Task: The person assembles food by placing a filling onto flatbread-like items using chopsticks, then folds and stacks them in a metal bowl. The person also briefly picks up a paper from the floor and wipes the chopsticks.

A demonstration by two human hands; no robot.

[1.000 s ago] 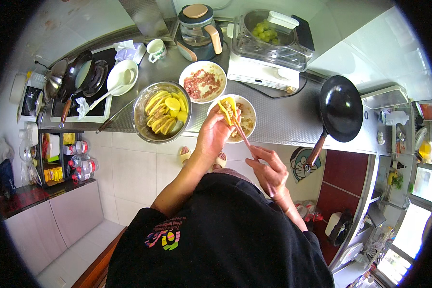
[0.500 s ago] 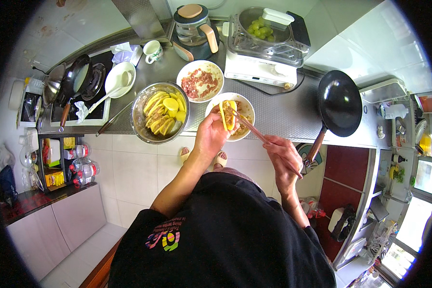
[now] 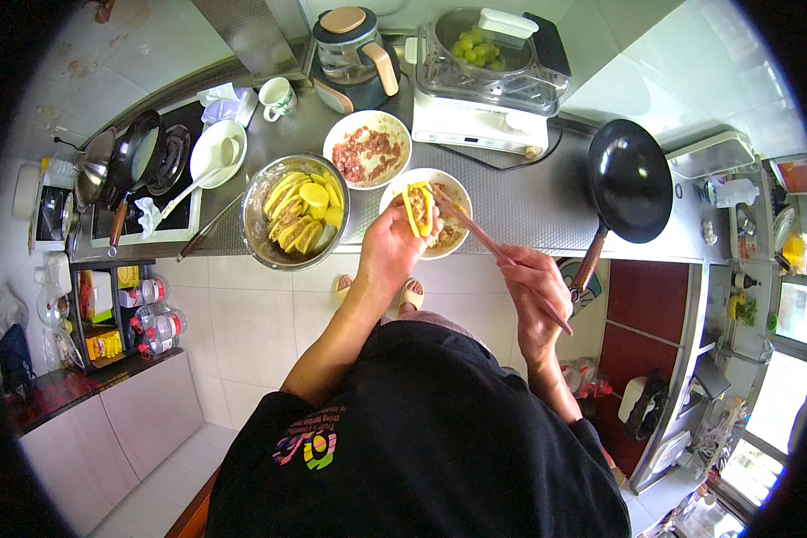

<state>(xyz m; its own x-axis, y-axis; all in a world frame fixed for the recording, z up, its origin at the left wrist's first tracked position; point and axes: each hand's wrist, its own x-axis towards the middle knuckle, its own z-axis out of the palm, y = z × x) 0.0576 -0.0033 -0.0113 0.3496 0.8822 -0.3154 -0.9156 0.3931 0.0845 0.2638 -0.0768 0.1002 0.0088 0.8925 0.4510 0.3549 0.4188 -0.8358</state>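
Observation:
Between the fingers of my left hand [image 3: 391,244] is a folded pair of yellow potato-like slices [image 3: 411,213] with minced meat filling between them. My right hand [image 3: 536,291] grips a pair of reddish-brown chopsticks [image 3: 481,235]; their tips are at the right side of the filled slices. Both meet above a white bowl [image 3: 465,199] with minced filling [image 3: 449,235] in it, partly hidden by my left hand. To the left, a metal bowl [image 3: 250,235] holds several yellow slices [image 3: 307,235], some with filling between them. Behind, another white bowl [image 3: 405,134] contains pinkish chopped meat [image 3: 365,154].
A black wok [image 3: 632,179] lies at the right, its handle over the counter edge. At the back stand a kettle [image 3: 348,63] and a white steamer [image 3: 480,125] with green grapes. On the left are a cup [image 3: 277,97], a white bowl with a ladle [image 3: 217,154] and a stove [image 3: 184,211].
The chopstick tips have shifted from over the filling to the right edge of the slices. My left hand has moved slightly left with them. The view has shifted a little.

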